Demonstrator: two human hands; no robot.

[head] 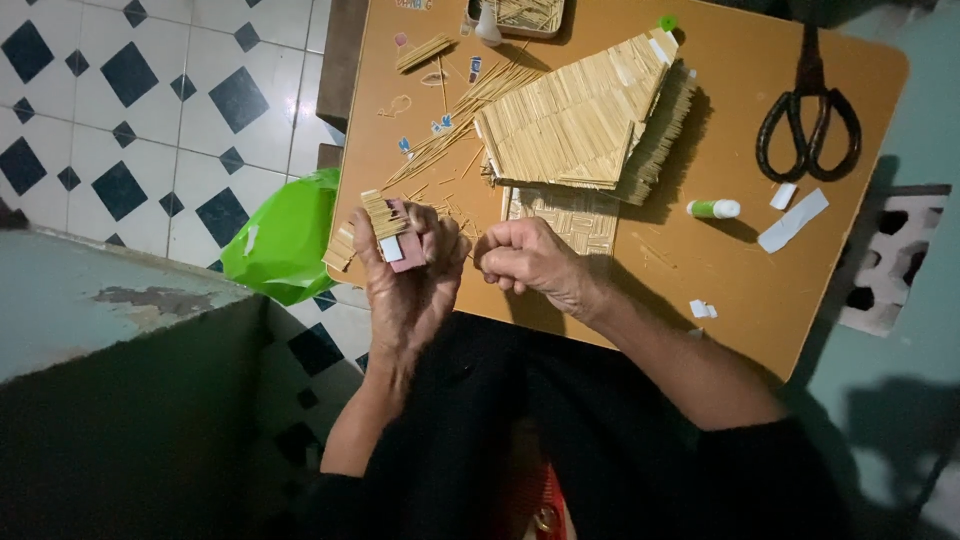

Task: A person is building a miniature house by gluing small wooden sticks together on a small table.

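My left hand [410, 285] holds a small pink card with a row of thin wooden sticks [392, 228] stuck across it, over the near left edge of the brown table [760, 290]. My right hand [530, 258] is closed just to the right of it, fingers pinched together; whether a stick is between them I cannot tell. Behind the hands stands a model roof made of glued sticks [580, 120], with a flat stick panel [565, 215] under it. Loose sticks [470, 105] lie scattered at the table's left.
Black scissors [808, 125] lie at the far right of the table. A small glue tube with a green cap [714, 208] and white paper scraps [792, 222] lie nearby. A green plastic bag [285, 240] sits on the tiled floor at left. A tray of sticks [525, 15] is at the back.
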